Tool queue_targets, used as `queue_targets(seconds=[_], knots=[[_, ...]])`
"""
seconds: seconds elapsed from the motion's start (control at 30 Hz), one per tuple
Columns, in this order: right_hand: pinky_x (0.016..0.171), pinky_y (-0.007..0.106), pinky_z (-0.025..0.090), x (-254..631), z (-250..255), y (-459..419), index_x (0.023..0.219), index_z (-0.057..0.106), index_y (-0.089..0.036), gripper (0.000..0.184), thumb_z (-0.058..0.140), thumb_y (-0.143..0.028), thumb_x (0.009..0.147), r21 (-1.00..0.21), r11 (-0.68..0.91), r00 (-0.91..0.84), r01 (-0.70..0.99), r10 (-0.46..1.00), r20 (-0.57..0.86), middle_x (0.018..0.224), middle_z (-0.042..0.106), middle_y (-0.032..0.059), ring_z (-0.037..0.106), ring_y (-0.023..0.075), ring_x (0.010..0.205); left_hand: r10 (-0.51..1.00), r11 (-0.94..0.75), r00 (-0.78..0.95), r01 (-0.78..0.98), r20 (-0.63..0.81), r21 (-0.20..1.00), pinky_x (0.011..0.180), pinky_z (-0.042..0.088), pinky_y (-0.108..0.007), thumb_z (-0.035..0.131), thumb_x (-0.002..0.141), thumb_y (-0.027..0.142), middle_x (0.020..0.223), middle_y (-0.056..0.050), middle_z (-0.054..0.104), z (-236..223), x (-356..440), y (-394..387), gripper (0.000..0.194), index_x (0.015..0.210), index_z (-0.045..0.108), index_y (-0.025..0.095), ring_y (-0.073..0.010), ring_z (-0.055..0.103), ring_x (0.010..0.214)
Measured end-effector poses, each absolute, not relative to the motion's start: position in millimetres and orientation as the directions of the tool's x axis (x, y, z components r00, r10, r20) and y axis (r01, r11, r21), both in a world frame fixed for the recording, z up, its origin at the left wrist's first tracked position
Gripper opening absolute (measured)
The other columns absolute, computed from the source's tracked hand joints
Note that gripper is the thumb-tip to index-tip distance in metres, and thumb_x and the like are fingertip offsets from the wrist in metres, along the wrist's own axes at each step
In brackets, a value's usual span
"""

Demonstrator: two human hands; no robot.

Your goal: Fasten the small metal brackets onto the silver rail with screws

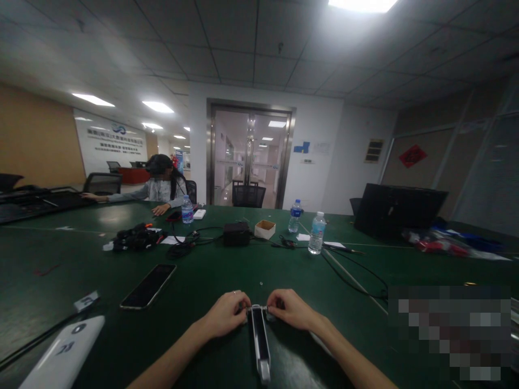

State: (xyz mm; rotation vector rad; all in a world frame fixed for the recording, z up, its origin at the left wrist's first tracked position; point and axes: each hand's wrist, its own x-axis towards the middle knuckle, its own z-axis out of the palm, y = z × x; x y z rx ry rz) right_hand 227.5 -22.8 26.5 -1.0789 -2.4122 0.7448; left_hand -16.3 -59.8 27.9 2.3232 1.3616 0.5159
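Observation:
A slim white device with a dark strip along its top lies on the green table in front of me, its long side pointing toward me. At its far end, my left hand is closed in a pinch on the left side. My right hand pinches the same end from the right. Small parts stick out sideways there between the fingertips, too small to make out. Beyond the hands sits a tiny ring. To the left lies a dark-screened smartphone.
A marked white case is at front left. Across the table are tangled black cables, a black box, an open small carton, water bottles and a monitor. A person sits at far left.

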Motion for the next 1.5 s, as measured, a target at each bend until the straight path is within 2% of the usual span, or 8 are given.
queue_targets(seconds=[0.37,0.67,0.87,1.07,1.3,1.5], knots=[[0.059,0.021,0.04,225.7,28.5,-25.2,0.089,0.071,-0.016,0.016,0.056,-0.023,0.087,-0.565,0.602,-0.639,0.564,0.752,0.163,0.077,0.067,0.0019,0.057,0.0125,0.067,0.885,-0.439,0.454,0.74,0.104,0.509,0.065,0.039,-0.023,0.053,0.084,0.019,0.092,-0.001,0.06,27.8,-15.5,-59.4,0.021,0.102,0.064,0.02,-0.0149,0.053,0.077],[0.058,0.019,0.04,224.3,28.3,-25.5,0.088,0.068,-0.015,0.01,0.062,-0.018,0.081,-0.656,0.518,-0.601,0.55,0.79,0.119,0.074,0.066,0.0002,0.056,0.0112,0.065,0.882,-0.437,0.462,0.73,0.091,0.526,0.066,0.041,-0.023,0.052,0.087,0.021,0.095,-0.002,0.06,29.2,-16.2,-60.6,0.02,0.103,0.063,0.019,-0.0152,0.054,0.078],[0.057,0.019,0.041,223.4,28.7,-26.7,0.091,0.066,-0.015,0.012,0.063,-0.016,0.08,-0.693,0.475,-0.584,0.542,0.806,0.096,0.075,0.065,-0.0004,0.057,0.0111,0.065,0.883,-0.441,0.459,0.734,0.101,0.517,0.067,0.04,-0.024,0.052,0.086,0.02,0.094,-0.001,0.06,28.7,-16.1,-60.5,0.019,0.102,0.063,0.019,-0.0148,0.053,0.078],[0.059,0.02,0.041,226.2,29.8,-26.4,0.093,0.069,-0.016,0.016,0.057,-0.026,0.087,-0.643,0.508,-0.607,0.574,0.79,0.082,0.079,0.067,0.0016,0.057,0.0124,0.068,0.887,-0.427,0.454,0.743,0.082,0.516,0.066,0.041,-0.023,0.052,0.087,0.022,0.095,-0.002,0.061,30.9,-15.9,-61.8,0.02,0.103,0.063,0.02,-0.015,0.053,0.079],[0.064,0.022,0.042,225.0,32.4,-27.4,0.091,0.071,-0.016,0.019,0.053,-0.025,0.09,-0.572,0.561,-0.62,0.599,0.776,0.113,0.084,0.069,0.0033,0.059,0.0148,0.074,0.879,-0.452,0.463,0.731,0.115,0.512,0.066,0.04,-0.023,0.052,0.085,0.02,0.093,-0.001,0.06,26.7,-16.8,-59.6,0.021,0.102,0.064,0.02,-0.0142,0.052,0.077],[0.062,0.021,0.043,224.4,33.2,-28.5,0.094,0.067,-0.016,0.015,0.058,-0.024,0.086,-0.641,0.524,-0.607,0.561,0.787,0.113,0.082,0.068,0.0025,0.059,0.0136,0.07,0.879,-0.451,0.464,0.738,0.108,0.503,0.066,0.04,-0.023,0.052,0.085,0.021,0.092,-0.001,0.06,27.5,-16.0,-59.7,0.019,0.101,0.063,0.02,-0.0147,0.052,0.077]])
